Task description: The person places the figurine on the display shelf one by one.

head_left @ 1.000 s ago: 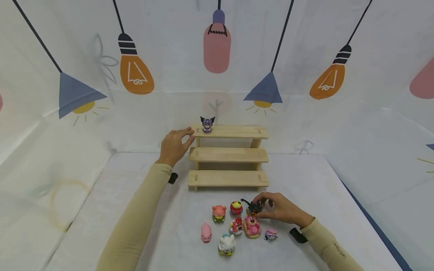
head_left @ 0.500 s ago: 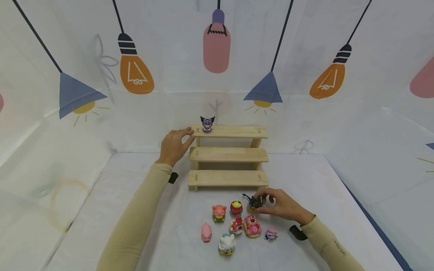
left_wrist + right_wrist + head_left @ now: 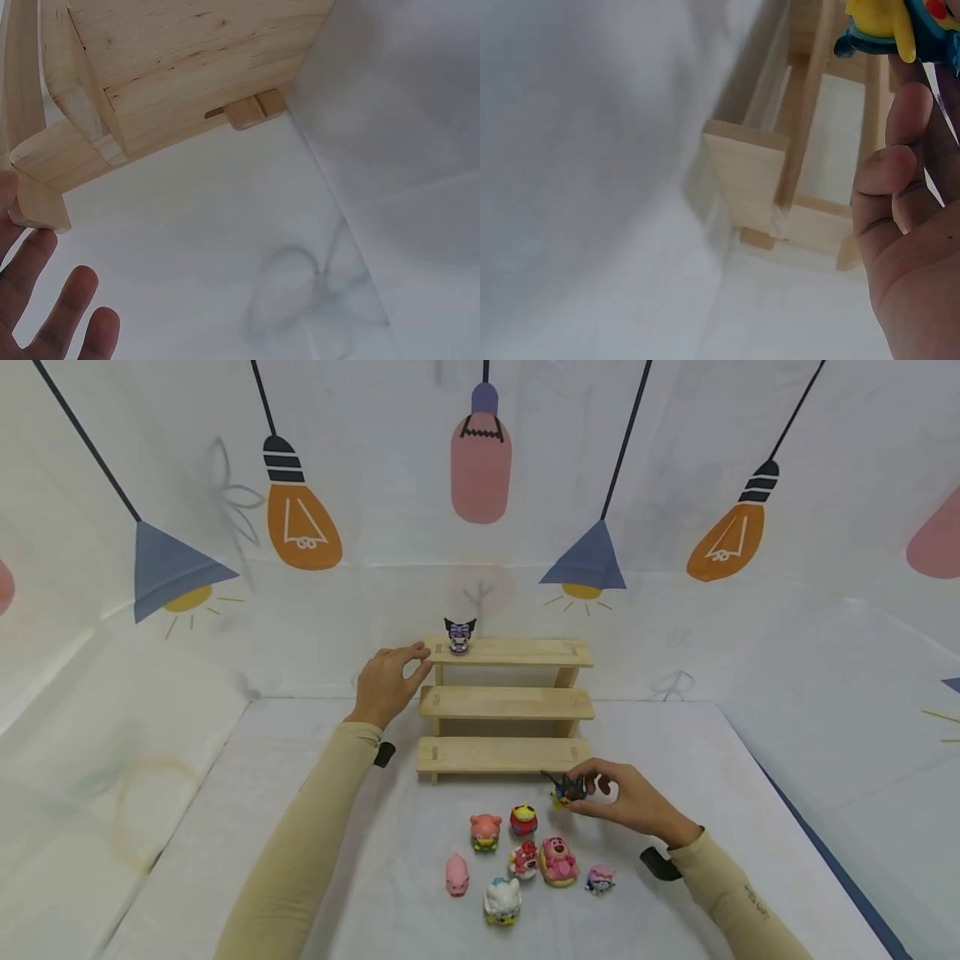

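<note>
Both outstretched, the left hand (image 3: 386, 682) pinches the wooden shelf (image 3: 506, 702), the right hand (image 3: 628, 800) a dark-topped figurine (image 3: 567, 791).

The right hand (image 3: 626, 802) holds a small figure (image 3: 568, 791) of smooth, moulded-looking plastic, its yellow and teal parts slightly glossy. At the fingertips of the left hand (image 3: 386, 683), the tiered shelf (image 3: 506, 755) is pale wood with a matt face, visible grain, dark flecks and smooth, rounded edges. Just right of that hand, the black-eared figure (image 3: 460, 637) also looks like smooth plastic. Nearer the wearer than the right hand, the pink bear figure (image 3: 558, 862) and pink pig figure (image 3: 457, 875) look plastic too. Under both hands, the table (image 3: 652, 735) has a matt, white, cloth-like surface; beyond them hangs a creased, printed fabric-like backdrop (image 3: 390, 518). Matt beige cloth sleeves (image 3: 307, 835) cover both arms.
</note>
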Demonstrator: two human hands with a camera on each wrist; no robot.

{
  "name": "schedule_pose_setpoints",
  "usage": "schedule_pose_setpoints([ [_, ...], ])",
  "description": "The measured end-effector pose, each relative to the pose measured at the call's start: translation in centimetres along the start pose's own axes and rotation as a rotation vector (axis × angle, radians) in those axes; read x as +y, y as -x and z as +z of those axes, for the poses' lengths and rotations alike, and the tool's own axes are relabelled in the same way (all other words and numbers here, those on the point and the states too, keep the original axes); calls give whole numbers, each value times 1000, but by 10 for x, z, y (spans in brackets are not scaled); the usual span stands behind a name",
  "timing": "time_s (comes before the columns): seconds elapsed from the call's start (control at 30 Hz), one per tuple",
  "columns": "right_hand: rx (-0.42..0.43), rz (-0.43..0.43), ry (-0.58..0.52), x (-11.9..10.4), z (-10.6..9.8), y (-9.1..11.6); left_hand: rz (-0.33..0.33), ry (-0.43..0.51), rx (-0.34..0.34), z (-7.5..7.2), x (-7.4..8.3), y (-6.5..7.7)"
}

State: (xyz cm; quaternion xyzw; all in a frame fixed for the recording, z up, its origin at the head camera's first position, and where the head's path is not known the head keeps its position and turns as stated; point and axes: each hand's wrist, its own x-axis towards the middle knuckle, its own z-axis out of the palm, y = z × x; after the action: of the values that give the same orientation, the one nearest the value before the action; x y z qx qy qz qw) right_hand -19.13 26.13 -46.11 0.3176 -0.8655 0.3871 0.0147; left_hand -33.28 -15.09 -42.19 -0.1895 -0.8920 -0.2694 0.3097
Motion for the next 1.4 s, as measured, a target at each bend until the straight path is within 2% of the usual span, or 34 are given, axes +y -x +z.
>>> schedule_pose_setpoints([
  [0.33, 33, -12, -35, -36, -17, -21, -15, -7, -11, -2, 1, 1],
  [0.6, 65, -36, -14, -14, -19, -37, -12, -3, -10, -3, 3, 1],
  [0.83, 102, -33, -19, -56, -33, -53, -15, -4, -9, -3, 1, 1],
  [1.0, 143, -40, -36, -61, -38, -65, -10, 0, -7, -3, 2, 1],
  [1.1, 146, -37, -50, -59, -40, -74, -4, 2, -6, -3, 3, 0],
  [1.3, 150, 0, -71, -31, -39, -98, -8, -1, -3, -1, 2, 0],
  [1.4, 156, 6, -69, -24, -42, -110, -9, -5, 2, 0, 2, 1],
])
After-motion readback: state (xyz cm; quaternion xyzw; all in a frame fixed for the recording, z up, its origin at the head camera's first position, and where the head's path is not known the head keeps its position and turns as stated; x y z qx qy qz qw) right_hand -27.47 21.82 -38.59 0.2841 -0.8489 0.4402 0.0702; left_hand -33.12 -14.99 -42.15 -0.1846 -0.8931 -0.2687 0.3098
